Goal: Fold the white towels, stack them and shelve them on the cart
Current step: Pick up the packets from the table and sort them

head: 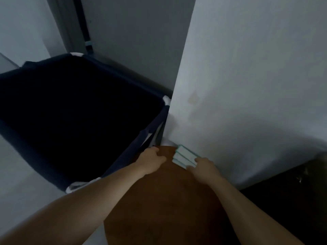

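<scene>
A small stack of white, teal-edged flat items (184, 156) lies at the far edge of a round brown table (159, 200), against the white wall. My right hand (203, 167) holds the near end of this stack, thumb at its left side. My left hand (153, 157) rests on the table's far rim beside a navy fabric cart (134, 149). Its fingers bend over the rim, and whether they grip anything is too dark to tell. The cart's inside is black and I see no towels in it. A strip of white cloth (155, 135) shows between cart and wall.
A white wall corner (230, 85) rises right behind the table. White corner fittings (166, 99) mark the cart's frame. A grey door or panel (132, 41) stands behind the cart. A dark surface (292, 191) lies at the lower right.
</scene>
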Motion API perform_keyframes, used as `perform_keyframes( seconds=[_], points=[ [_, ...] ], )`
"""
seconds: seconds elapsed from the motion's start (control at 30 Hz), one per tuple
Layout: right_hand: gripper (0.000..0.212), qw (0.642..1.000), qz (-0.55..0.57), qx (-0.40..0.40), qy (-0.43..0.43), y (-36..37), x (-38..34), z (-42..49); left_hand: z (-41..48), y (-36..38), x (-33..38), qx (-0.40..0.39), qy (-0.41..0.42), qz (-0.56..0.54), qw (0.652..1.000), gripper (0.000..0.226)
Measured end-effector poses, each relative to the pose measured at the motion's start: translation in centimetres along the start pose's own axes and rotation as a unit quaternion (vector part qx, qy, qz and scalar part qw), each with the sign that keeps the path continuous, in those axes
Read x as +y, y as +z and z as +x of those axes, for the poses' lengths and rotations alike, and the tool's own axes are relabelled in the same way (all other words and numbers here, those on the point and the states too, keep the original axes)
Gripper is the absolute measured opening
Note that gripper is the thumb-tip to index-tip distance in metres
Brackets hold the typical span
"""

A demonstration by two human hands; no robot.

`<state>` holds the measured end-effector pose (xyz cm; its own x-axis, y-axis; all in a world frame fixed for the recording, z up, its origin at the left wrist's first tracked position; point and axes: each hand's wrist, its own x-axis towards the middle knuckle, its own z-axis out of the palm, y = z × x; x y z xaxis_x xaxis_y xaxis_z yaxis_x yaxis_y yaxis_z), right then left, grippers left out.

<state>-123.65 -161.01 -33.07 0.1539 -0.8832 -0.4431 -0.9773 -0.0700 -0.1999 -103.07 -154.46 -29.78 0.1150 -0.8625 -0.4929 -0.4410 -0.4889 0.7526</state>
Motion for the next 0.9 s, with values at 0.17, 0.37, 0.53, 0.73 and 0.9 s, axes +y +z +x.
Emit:
perform_keyframes(
  seconds=[0.17,0.37,0.53,0.73,0.9],
  points=[
    [0.061,0.996,0.051,-0.029,0.069,3.2,4.3,4.9,6.5,3.2,-0.6,-0.055,-0.016,-0.005,0.998,0.018],
    [0.051,0.993,0.067,-0.022,0.098,6.1,8.7,12.5,14.0,9.0,-1.6,-0.069,-0.055,0.004,0.996,0.034],
    [0.046,0.997,0.034,-0.010,0.068,8.8,11.0,19.5,19.1,13.6,-4.1,-0.032,-0.079,-0.023,0.996,0.013],
    [0.049,0.998,-0.056,-0.014,0.011,12.7,12.1,24.2,23.2,17.6,-6.4,-0.012,-0.128,-0.081,0.988,0.024],
    [0.048,0.997,-0.068,0.022,-0.007,14.0,12.8,24.8,24.4,19.6,-7.7,0.009,-0.145,-0.094,0.985,0.021]
  ],
)
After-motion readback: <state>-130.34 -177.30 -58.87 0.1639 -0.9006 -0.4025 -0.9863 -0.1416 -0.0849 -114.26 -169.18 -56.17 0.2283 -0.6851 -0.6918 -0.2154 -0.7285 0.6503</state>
